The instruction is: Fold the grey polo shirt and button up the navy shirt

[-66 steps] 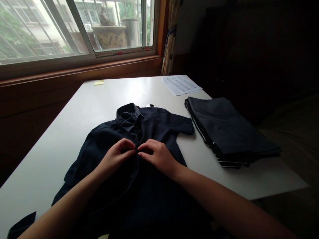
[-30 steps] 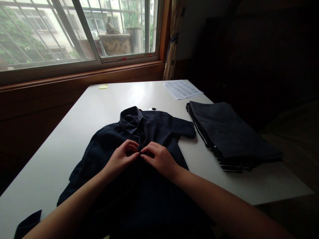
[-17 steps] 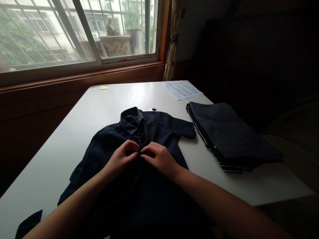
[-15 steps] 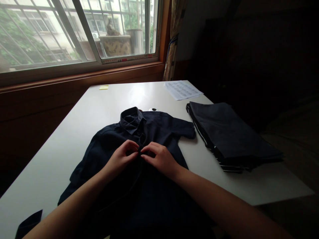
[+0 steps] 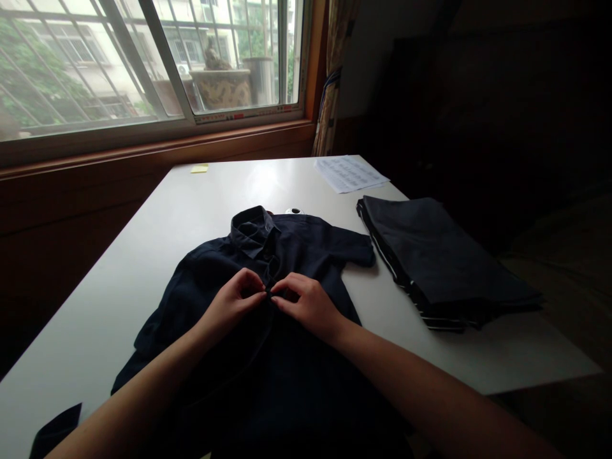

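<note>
A dark navy short-sleeved shirt (image 5: pixel 306 248) lies on the white table (image 5: pixel 157 223), its collar toward the window and its front facing up. My left hand (image 5: pixel 236 294) pinches the front edge of the shirt below the collar. From the other side, my right hand (image 5: pixel 306 303) pinches the same strip of cloth, the fingertips of both hands almost meeting. Whether a button sits between the fingers is too dark to make out. The lower part of the shirt fades into shadow between my forearms.
Right of the shirt lies a stack of folded dark cloth (image 5: pixel 440 248) with white-edged layers beneath. Printed papers (image 5: pixel 351 173) rest at the far right corner, a yellow sticky note (image 5: pixel 199 168) at the far left. A small white round object (image 5: pixel 295 211) peeks out behind the shirt's shoulder.
Almost nothing differs. Both hands keep their pinch at the same place on the shirt front, with only a tiny shift of the fingertips.
</note>
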The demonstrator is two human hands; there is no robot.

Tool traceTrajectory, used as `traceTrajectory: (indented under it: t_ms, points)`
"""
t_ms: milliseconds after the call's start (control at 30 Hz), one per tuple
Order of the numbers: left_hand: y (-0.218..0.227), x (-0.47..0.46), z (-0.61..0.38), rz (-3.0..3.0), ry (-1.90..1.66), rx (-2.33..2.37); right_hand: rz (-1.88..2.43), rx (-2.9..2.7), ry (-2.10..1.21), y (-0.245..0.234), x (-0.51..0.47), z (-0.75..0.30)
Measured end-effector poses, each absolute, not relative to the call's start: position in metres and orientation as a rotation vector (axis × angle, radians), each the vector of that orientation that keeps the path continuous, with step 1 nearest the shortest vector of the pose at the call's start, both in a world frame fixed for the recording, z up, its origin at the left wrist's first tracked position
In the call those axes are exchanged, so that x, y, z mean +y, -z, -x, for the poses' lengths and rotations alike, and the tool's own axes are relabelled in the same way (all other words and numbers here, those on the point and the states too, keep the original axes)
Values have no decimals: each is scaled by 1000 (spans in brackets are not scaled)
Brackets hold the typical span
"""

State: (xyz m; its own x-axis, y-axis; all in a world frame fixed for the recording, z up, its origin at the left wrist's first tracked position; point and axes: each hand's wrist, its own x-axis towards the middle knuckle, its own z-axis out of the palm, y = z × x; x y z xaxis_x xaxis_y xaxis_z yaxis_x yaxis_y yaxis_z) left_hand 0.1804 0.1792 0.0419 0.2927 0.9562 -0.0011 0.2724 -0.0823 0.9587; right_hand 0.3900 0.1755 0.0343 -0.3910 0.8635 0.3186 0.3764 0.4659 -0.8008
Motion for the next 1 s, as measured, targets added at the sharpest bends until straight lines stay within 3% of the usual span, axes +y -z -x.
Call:
traceTrajectory:
  t_ms: [1000]
  points:
    - [-49,176,-182,-1257,-839,1099,985,-1959,-846,-38,177,-392]
